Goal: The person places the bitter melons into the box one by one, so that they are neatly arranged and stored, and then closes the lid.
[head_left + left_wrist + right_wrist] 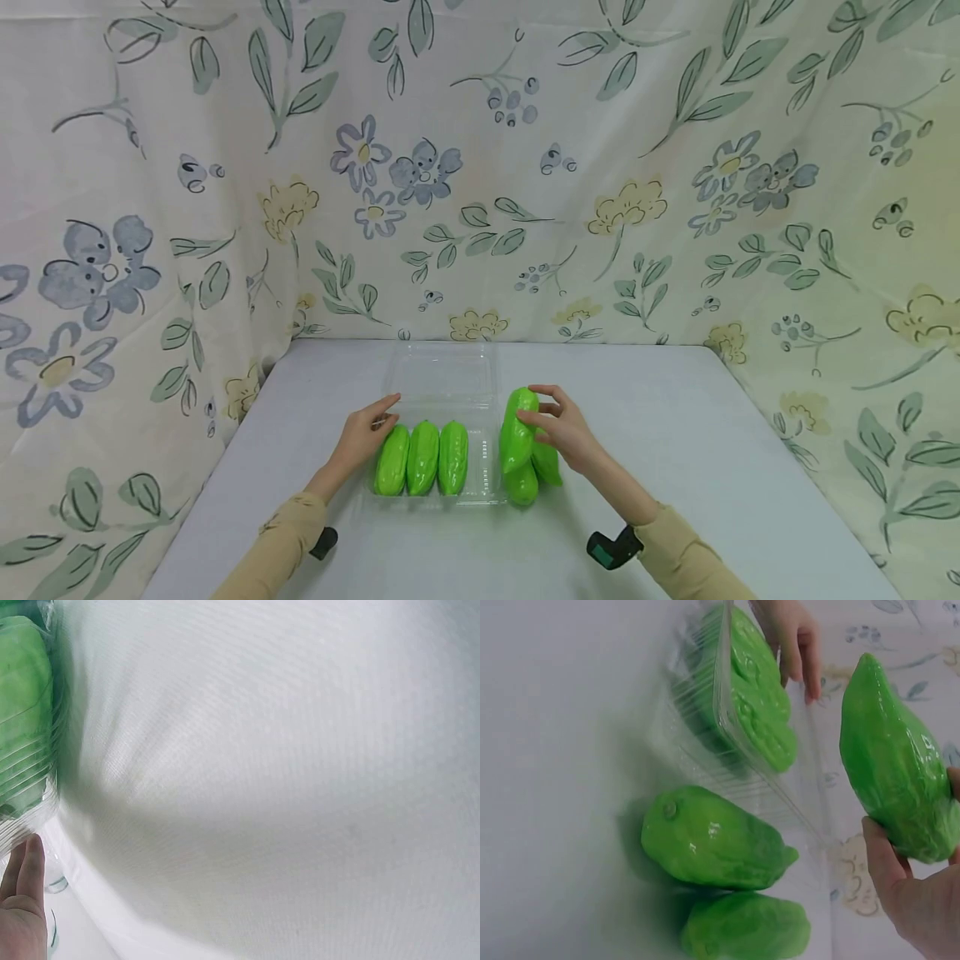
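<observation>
My right hand (566, 429) holds a glossy green papaya (892, 757) between thumb and fingers, raised above the table, its pointed tip showing in the right wrist view. Below it lie two more green papayas, one in front (712, 838) and one beside it (746, 926), on the cloth right of the clear plastic container (483, 467). Three green papayas (422, 458) sit side by side in the container's left part. At the container's back left corner rests my left hand (367, 429), its fingers fairly straight and touching the wall in the left wrist view.
The container's clear lid (442, 371) lies folded back behind it. A white cloth covers the table (637, 392). Behind and at both sides hangs a floral curtain (480, 183).
</observation>
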Demonstrator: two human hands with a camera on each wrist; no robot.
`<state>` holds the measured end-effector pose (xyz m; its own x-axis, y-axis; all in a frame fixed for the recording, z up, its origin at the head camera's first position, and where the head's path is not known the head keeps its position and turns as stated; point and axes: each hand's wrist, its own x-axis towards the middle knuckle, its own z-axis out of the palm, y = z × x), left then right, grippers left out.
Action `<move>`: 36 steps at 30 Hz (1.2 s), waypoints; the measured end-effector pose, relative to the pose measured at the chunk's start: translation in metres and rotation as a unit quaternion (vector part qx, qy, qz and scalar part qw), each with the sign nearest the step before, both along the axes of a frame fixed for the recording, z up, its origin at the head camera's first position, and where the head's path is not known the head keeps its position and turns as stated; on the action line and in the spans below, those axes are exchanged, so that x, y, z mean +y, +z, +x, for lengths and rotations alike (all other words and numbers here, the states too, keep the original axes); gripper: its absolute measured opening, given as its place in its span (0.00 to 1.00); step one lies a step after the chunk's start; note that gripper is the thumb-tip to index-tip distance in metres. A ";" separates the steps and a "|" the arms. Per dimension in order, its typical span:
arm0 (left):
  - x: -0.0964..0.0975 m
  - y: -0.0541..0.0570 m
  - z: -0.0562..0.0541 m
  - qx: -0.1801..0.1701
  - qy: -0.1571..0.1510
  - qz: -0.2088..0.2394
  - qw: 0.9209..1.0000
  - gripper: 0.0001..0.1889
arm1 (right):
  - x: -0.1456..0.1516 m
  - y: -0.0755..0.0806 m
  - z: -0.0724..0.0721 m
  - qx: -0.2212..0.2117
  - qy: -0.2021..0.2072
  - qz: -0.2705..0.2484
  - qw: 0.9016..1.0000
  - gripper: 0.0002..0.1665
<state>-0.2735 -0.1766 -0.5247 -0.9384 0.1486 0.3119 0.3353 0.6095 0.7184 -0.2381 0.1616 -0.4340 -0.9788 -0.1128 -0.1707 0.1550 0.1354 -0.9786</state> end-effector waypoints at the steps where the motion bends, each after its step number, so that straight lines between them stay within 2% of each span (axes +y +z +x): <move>1: 0.000 0.000 0.000 -0.001 0.000 0.000 1.000 0.22 | -0.001 0.000 0.001 0.001 0.001 0.000 1.000 0.32; 10: 0.001 0.000 0.001 0.000 -0.001 0.001 1.000 0.22 | -0.012 0.001 0.006 0.007 0.000 -0.011 1.000 0.31; 13: 0.001 -0.001 0.000 0.012 -0.003 -0.002 1.000 0.22 | -0.016 0.000 0.008 0.008 0.000 -0.014 1.000 0.31; 17: 0.000 -0.002 0.000 0.022 -0.007 -0.001 1.000 0.22 | -0.021 -0.003 0.008 0.006 0.010 -0.022 1.000 0.32; 23: -0.002 -0.001 0.000 0.005 -0.008 0.003 1.000 0.22 | -0.028 -0.003 0.009 0.008 0.024 -0.013 1.000 0.34; 30: -0.002 -0.002 0.000 0.018 -0.010 0.005 1.000 0.22 | -0.036 -0.006 0.010 0.014 0.035 -0.013 0.999 0.33; 36: -0.003 -0.002 -0.001 0.007 -0.009 0.003 1.000 0.22 | -0.042 -0.013 0.012 0.048 0.026 0.007 0.998 0.32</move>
